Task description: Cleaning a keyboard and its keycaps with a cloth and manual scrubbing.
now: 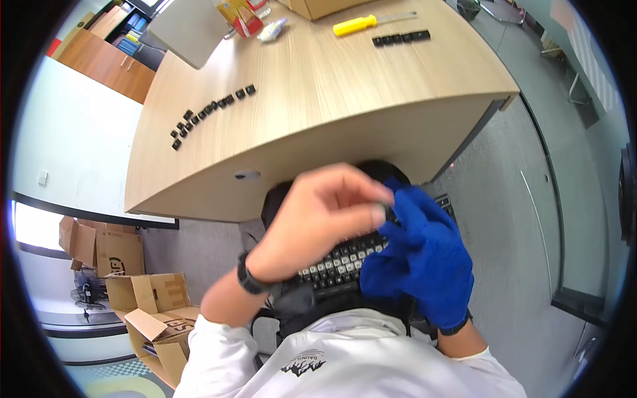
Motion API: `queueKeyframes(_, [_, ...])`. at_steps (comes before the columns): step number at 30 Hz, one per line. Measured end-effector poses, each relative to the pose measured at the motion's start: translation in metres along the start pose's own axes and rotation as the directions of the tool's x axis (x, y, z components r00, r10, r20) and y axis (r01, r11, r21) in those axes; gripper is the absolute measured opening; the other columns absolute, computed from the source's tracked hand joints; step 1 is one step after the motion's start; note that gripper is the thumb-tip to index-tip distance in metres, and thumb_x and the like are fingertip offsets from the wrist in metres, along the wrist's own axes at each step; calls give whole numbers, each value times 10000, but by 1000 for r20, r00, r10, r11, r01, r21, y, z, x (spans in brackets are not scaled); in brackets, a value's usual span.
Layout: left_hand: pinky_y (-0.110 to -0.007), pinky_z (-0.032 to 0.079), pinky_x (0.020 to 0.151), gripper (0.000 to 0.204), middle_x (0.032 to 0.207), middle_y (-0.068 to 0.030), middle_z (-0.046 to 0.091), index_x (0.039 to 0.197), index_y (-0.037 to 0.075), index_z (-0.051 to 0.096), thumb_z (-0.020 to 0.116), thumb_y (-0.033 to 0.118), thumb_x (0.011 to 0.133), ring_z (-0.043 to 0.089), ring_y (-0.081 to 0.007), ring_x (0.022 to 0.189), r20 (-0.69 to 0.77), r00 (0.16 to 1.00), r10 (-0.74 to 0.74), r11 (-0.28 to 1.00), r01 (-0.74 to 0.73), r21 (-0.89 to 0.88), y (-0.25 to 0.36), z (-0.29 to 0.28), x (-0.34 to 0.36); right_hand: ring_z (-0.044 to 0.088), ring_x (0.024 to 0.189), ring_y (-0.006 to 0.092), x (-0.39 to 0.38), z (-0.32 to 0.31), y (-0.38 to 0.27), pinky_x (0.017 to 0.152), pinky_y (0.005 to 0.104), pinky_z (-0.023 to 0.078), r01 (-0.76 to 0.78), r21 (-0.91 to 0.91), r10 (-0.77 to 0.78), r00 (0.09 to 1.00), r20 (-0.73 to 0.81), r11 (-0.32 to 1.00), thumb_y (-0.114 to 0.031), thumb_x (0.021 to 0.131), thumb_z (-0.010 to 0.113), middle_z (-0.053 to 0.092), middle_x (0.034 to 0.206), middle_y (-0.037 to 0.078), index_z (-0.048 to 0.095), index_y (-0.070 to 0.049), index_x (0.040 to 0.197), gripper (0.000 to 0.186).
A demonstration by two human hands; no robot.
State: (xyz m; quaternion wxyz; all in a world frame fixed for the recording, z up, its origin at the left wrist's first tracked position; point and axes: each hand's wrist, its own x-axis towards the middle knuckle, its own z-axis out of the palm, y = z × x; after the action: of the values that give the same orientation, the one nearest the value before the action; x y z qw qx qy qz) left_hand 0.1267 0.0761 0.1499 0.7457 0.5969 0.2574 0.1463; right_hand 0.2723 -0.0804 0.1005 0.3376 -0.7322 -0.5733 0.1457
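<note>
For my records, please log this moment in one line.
left hand: fingers beside blue cloth; right hand: covered by cloth; keyboard: below hands, partly hidden; black keys: on table

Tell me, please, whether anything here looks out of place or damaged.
Yes: black keycaps lie loose on the desk, in a ragged line at left and a short row by the yellow screwdriver, rather than on the keyboard.

On the pale wood-grain desk (312, 86), we see a flat grey panel (189, 32), a red-and-yellow packet (243, 18) and, at the far edge, a cardboard box (322, 6). To our left, open cartons (156, 292) sit on the grey floor (504, 239) near a small black fan (87, 289); a light switch (43, 178) marks the white wall (73, 126), and a brown wooden cabinet (103, 60) stands beyond.
</note>
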Motion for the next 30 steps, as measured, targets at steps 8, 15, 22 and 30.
queueKeyframes(8, [-279, 550, 873, 185, 1001, -59, 688, 1045, 16, 641, 749, -31, 902, 660, -112, 934, 133, 952, -276, 832, 306, -463, -75, 20, -66, 663, 1127, 385, -11, 31, -8, 693, 442, 568, 151, -159, -171, 978, -118, 976, -233, 683, 782, 595, 1315, 269, 718, -71, 1051, 406])
queueKeyframes(15, [-271, 555, 844, 159, 994, -56, 700, 1065, 15, 636, 720, -13, 933, 672, -114, 918, 145, 956, -253, 822, 292, -489, -90, 11, -77, 639, 1185, 375, -12, 31, -19, 698, 435, 562, 202, -163, -221, 969, -109, 966, -272, 638, 810, 514, 1407, 297, 771, -182, 1029, 403])
queueKeyframes(22, [-221, 524, 750, 128, 904, -24, 697, 995, 18, 642, 742, 2, 916, 650, -71, 838, 73, 970, -230, 874, 239, -424, -98, 18, -70, 662, 1127, 350, -13, 46, -19, 700, 414, 564, 172, -215, -202, 972, -123, 961, -269, 630, 808, 529, 1394, 290, 781, -164, 968, 355])
queueKeyframes(30, [-246, 557, 829, 176, 996, -65, 722, 1050, 6, 618, 726, -35, 918, 687, -101, 909, 134, 971, -199, 782, 239, -576, -103, 17, -65, 686, 1021, 344, -10, 45, -11, 697, 400, 560, 187, -177, -206, 974, -97, 966, -289, 626, 808, 551, 1374, 280, 778, -157, 968, 367])
